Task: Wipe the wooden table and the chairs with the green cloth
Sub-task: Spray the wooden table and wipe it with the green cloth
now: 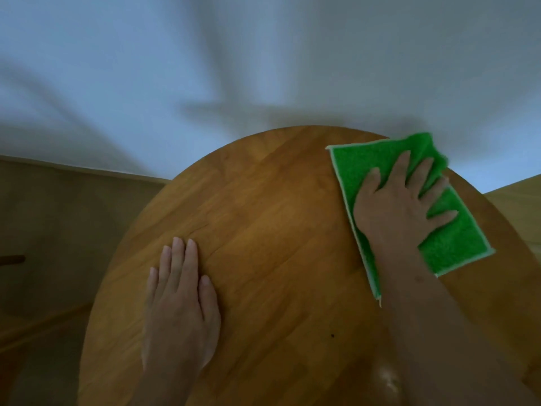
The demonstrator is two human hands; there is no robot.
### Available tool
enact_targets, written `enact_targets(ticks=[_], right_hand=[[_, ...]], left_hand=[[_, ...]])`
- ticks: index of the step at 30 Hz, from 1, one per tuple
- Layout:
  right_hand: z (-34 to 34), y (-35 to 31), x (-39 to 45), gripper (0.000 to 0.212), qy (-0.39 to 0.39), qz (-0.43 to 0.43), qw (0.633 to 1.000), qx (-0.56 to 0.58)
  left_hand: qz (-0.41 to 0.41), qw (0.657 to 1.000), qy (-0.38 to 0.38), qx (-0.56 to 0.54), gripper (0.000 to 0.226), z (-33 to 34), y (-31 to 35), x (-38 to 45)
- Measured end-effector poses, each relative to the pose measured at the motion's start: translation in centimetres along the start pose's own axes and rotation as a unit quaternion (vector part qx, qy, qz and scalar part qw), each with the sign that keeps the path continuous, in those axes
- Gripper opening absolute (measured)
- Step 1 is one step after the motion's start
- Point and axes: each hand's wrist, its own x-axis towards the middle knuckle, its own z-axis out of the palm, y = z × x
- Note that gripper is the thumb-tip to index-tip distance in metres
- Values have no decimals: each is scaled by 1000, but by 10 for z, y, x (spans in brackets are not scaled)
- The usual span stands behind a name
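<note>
At the right of the frame my right hand (395, 206) presses flat on the green cloth (369, 168), fingers (401, 165) straight and spread apart. That cloth lies on the round wooden tabletop (278, 224), its far corner hanging just over the upper right rim. Lower left, my left hand (181, 312) rests palm down on bare wood, its fingers straight and close together, well apart from the cloth. Behind the tabletop, across the upper frame, stands a pale wall (263, 54) crossed by soft shadows.
</note>
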Motion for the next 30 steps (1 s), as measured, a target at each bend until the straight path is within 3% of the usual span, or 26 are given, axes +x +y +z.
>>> enact_targets(ticks=[2,5,9,11,12,14,17,19,21,24,27,30], right_hand=[[4,-20,2,70,-4,11,1000,-5],[26,-73,-36,69,-6,-134,991,-27],[55,-119,-130,62,-75,-440,893,-50],[53,-115,-136,58,-97,-502,858,-44],[49,-109,-122,57,-91,-503,859,-29],[38,-85,-80,60,-51,-442,895,-25],[16,-30,-13,66,8,-227,973,-45],[4,-6,8,68,18,-107,994,-33],[4,-10,12,69,9,-57,998,-20],[14,-51,-1,69,-12,-92,995,-25],[34,-105,-49,67,-26,-238,970,-49],[52,-144,-120,65,-56,-382,920,-59]], left_hand=[[0,1000,-2,6,58,1,1,0],[3,1000,7,-13,57,1,1,0],[-11,996,34,-79,60,-1,0,-1],[-25,994,40,-94,59,-2,1,0],[-21,995,40,-89,58,-2,1,0],[-10,997,33,-73,61,-1,1,1],[-14,998,26,-62,61,-1,0,1],[-13,997,36,-66,59,-1,0,0],[-23,995,50,-87,59,-2,2,0],[-52,976,108,-182,52,-5,5,-2],[-113,932,157,-306,40,-14,3,-1],[-162,870,203,-419,38,-28,-2,3]])
